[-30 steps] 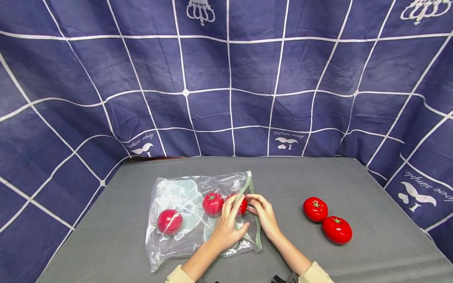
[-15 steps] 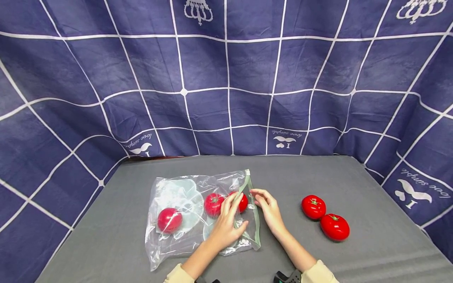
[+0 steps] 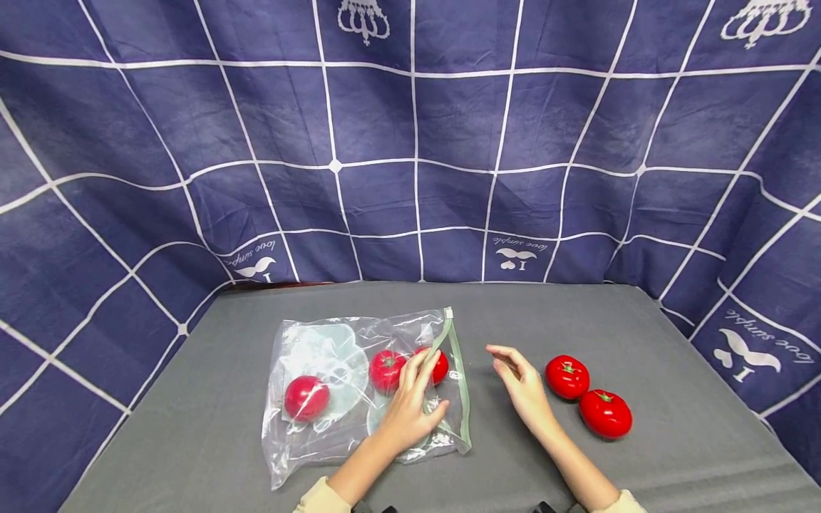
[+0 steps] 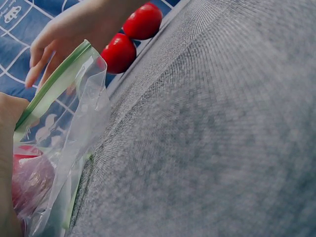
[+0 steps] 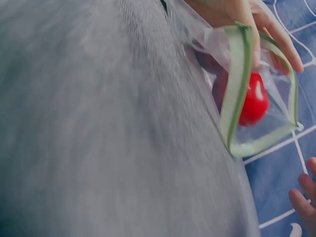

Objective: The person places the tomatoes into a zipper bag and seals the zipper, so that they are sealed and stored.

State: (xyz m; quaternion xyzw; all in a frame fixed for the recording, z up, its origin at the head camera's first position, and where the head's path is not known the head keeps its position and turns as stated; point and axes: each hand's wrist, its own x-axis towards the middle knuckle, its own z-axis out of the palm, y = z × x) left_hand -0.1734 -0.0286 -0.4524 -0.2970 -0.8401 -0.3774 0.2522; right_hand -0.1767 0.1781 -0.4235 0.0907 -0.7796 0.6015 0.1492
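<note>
The person's left hand [image 3: 409, 415] lies on a clear plastic bag [image 3: 321, 447], thumb and fingers spread at the raised green rim [image 3: 466, 407] of its gaping mouth. The right hand [image 3: 527, 390] hovers beside the opening, fingers loosely bent and holding nothing. Three red tomatoes [image 3: 386, 371] sit inside the bag; two loose tomatoes [image 3: 606, 415] lie side by side on the gray desk [image 3: 500, 467], right of the right hand. A blue curtain [image 3: 458, 121] with white lines hangs behind.

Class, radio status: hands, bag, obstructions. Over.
Left hand at mouth of bag; right hand empty, near two loose tomatoes. Bag open, three tomatoes inside. Nothing visibly blocking right hand.
</note>
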